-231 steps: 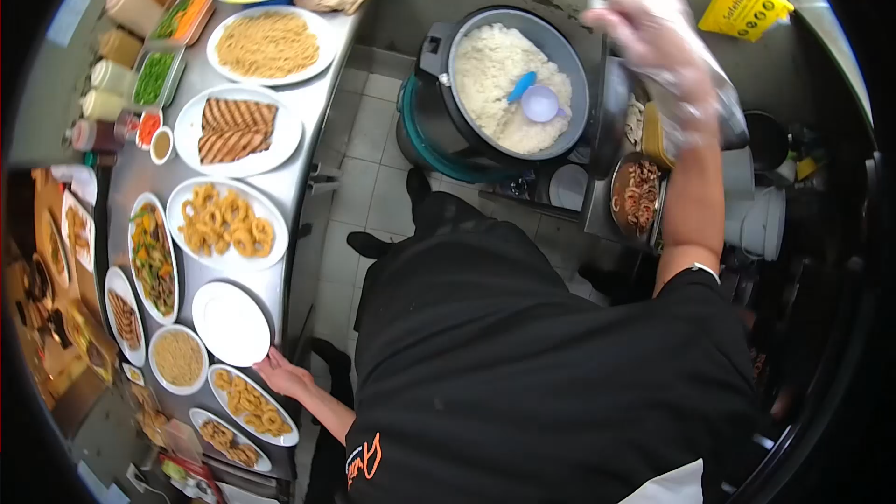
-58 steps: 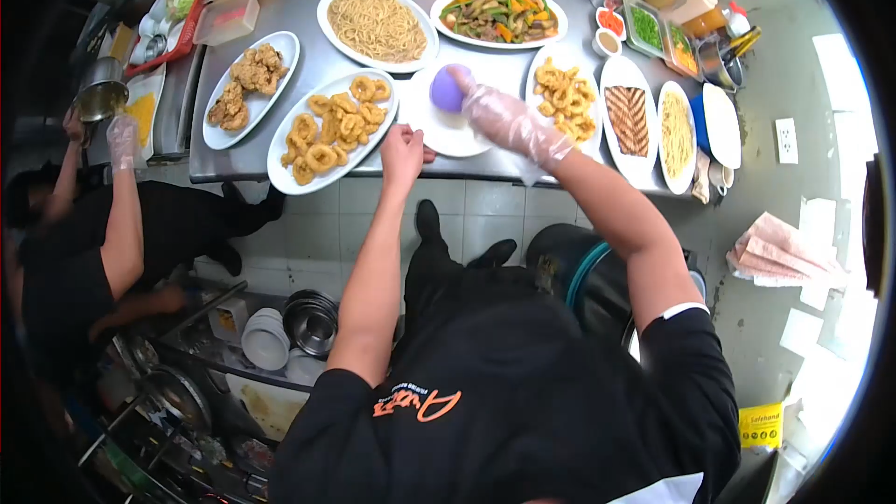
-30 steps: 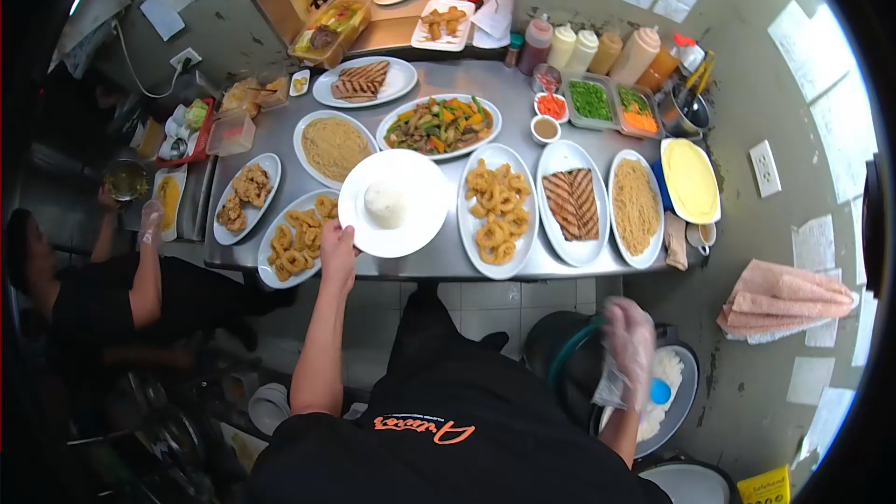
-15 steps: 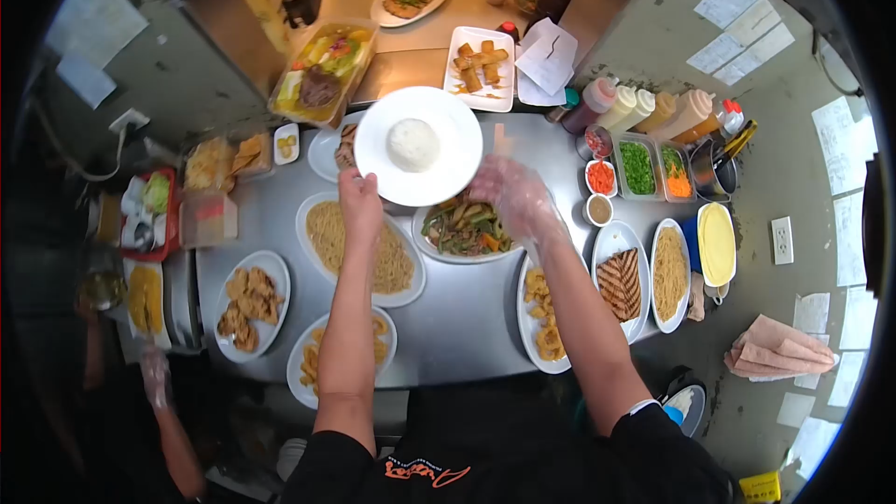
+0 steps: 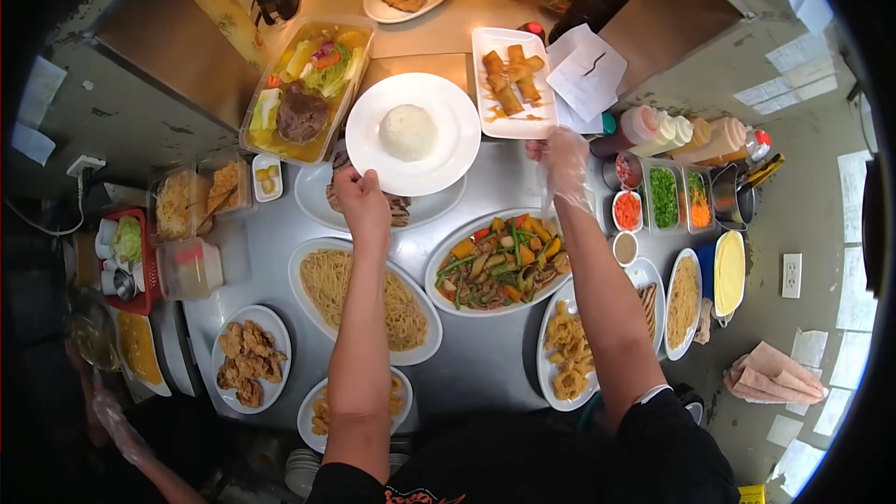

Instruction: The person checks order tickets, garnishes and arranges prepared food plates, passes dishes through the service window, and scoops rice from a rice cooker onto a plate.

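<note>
My left hand [image 5: 362, 205] is closed on the near rim of a round white plate [image 5: 369, 163], which carries a dome of white rice [image 5: 408, 133]. This plate is above the far part of the steel counter, partly covering an oval plate of grilled meat [image 5: 397, 213]. My right hand [image 5: 563, 166], in a clear plastic glove, is closed at the near right corner of a rectangular white plate [image 5: 487, 117] of fried rolls [image 5: 504, 84]. Its fingertips are partly hidden. Below and between my arms lie an oval plate of stir-fried vegetables [image 5: 504, 261] and one of noodles [image 5: 364, 299].
Fried chicken [image 5: 250, 362] sits left, fried rings [image 5: 569, 350] right. A soup container [image 5: 299, 93] stands at the pass ledge. Squeeze bottles [image 5: 686, 131] and chopped green onions [image 5: 665, 196] line the right. Another person's gloved hand [image 5: 121, 425] shows at lower left.
My view has shifted forward over the counter. The rice plate has moved away toward the pass. My right hand has gone from over the vegetables to the corner of the rectangular plate.
</note>
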Available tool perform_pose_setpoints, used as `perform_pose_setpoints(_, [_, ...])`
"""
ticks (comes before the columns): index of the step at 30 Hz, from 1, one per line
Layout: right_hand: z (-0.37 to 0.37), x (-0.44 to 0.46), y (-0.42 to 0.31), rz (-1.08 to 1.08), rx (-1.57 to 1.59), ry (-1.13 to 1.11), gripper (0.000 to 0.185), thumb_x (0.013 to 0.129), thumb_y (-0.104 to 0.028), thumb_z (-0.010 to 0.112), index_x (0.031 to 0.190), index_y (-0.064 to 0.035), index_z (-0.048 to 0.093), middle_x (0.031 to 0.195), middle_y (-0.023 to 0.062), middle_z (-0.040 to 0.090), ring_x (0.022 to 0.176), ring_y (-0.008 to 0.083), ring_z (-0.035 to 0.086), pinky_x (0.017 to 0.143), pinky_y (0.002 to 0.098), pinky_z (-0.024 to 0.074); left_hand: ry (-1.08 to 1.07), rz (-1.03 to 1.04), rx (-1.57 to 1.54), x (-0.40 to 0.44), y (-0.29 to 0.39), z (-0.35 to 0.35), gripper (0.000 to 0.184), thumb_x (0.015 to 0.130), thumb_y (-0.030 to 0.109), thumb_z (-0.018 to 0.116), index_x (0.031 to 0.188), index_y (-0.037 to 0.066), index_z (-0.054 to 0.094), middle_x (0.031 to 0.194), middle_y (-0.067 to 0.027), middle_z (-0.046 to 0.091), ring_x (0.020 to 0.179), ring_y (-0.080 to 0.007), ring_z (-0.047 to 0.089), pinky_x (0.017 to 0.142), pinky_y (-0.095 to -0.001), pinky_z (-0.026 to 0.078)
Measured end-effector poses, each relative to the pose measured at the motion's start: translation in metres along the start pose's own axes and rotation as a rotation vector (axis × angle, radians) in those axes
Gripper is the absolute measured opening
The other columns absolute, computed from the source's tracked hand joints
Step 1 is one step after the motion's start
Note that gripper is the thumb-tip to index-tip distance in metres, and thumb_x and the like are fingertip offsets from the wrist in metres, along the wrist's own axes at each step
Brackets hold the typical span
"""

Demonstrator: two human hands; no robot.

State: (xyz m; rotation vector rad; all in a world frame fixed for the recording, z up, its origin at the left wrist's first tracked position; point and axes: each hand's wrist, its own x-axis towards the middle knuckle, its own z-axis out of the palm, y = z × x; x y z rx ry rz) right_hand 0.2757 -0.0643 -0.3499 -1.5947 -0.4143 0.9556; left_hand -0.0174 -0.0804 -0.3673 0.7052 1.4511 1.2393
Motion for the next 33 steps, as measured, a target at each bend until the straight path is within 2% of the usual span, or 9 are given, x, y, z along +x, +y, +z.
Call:
perform_pose_setpoints(10, [-0.034,0.016,0.014,-0.307,-0.075,-0.163,0.034,0.09,-0.02,0.047,0.074,0.0032,0.067,0.062,0.0105,0.065,0.053,0.0179,0.061,0.051,0.032,0.048,0.065,0.017,-0.146,0.022,-0.017,0.053,0.021,0.101,0.01,0.051,0.117,0.0,0.04,0.11,-0.0144,0.055,0.093,-0.02,0.061,0.07,-0.0351,0.06])
perform_pose_setpoints(11, [-0.051,0.037,0.035,-0.466,-0.113,-0.31,0.038,0.096,-0.034,0.062,0.082,0.0012,0.066,0.074,0.0096,0.067,0.059,0.0149,0.061,0.055,0.0302,0.0519,0.073,0.049,-0.124,0.03,-0.027,0.057,0.021,0.101,0.01,0.052,0.116,0.0,0.04,0.11,-0.0131,0.055,0.093,-0.0202,0.06,0.07,-0.0347,0.06])
perform_pose_setpoints(14, [-0.034,0.032,0.011,-0.449,-0.573,-0.237,0.042,0.098,-0.037,0.054,0.078,-0.0014,0.067,0.069,0.0092,0.065,0.058,0.0149,0.062,0.052,0.031,0.0505,0.153,0.056,-0.309,0.032,-0.032,0.082,0.02,0.102,0.012,0.051,0.117,0.001,0.042,0.112,-0.0131,0.054,0.096,-0.0192,0.058,0.073,-0.0353,0.06])
perform_pose_setpoints(15, [-0.037,0.025,0.011,-0.164,-0.132,-0.233,0.04,0.099,-0.034,0.052,0.086,0.0014,0.067,0.07,0.0108,0.066,0.06,0.0188,0.064,0.053,0.033,0.0522,0.176,0.049,-0.284,0.034,-0.035,0.085,0.022,0.102,0.013,0.052,0.117,0.001,0.043,0.113,-0.0128,0.054,0.095,-0.0186,0.058,0.073,-0.0337,0.057])
perform_pose_setpoints(17, [-0.035,-0.033,-0.044,0.163,-0.334,-0.204,0.039,0.103,-0.029,0.049,0.111,0.007,0.061,0.073,0.0114,0.067,0.064,0.0243,0.066,0.062,0.0321,0.0548,0.083,0.138,-0.264,0.014,-0.038,0.069,0.023,0.102,0.014,0.054,0.118,0.0,0.045,0.111,-0.0127,0.054,0.093,-0.0173,0.057,0.072,-0.0315,0.054])
perform_pose_setpoints(18, [-0.05,-0.052,-0.057,-0.172,-0.855,-0.489,0.038,0.102,-0.031,0.049,0.102,0.0044,0.064,0.072,0.0097,0.067,0.063,0.0209,0.065,0.062,0.0316,0.0528,0.035,0.178,-0.252,0.009,-0.035,0.062,0.024,0.101,0.014,0.055,0.118,0.0,0.046,0.111,-0.0127,0.054,0.093,-0.0166,0.057,0.072,-0.0304,0.053])
perform_pose_setpoints(22, [-0.043,-0.167,-0.157,0.032,-0.674,-0.929,0.03,0.101,-0.026,0.056,0.101,0.0024,0.065,0.074,0.0045,0.065,0.07,0.0126,0.064,0.064,0.0288,0.0518,-0.078,0.806,0.118,-0.075,0.122,0.015,0.019,0.097,0.009,0.059,0.113,-0.001,0.057,0.105,-0.0103,0.056,0.089,-0.0142,0.052,0.075,-0.028,0.047])
perform_pose_setpoints(29, [0.054,-0.235,-0.322,-1.036,-0.444,-0.401,0.062,0.094,-0.05,0.059,0.131,-0.0008,0.057,0.131,0.0197,0.052,0.12,0.0286,0.054,0.102,0.0393,0.0432,0.092,1.337,-0.059,-0.041,0.354,0.015,0.029,0.1,0.019,0.058,0.12,-0.002,0.057,0.112,-0.0138,0.066,0.099,-0.0207,0.063,0.086,-0.0338,0.051])
perform_pose_setpoints(33, [0.105,-0.225,-0.374,-0.845,-0.364,-0.618,0.083,0.092,-0.061,0.052,0.144,0.0022,0.041,0.147,0.0227,0.044,0.128,0.0279,0.051,0.108,0.0377,0.0383,-0.011,1.08,-0.072,-0.046,0.414,0.032,0.041,0.096,0.028,0.063,0.125,-0.001,0.056,0.114,-0.0141,0.066,0.102,-0.0248,0.064,0.09,-0.0355,0.05])
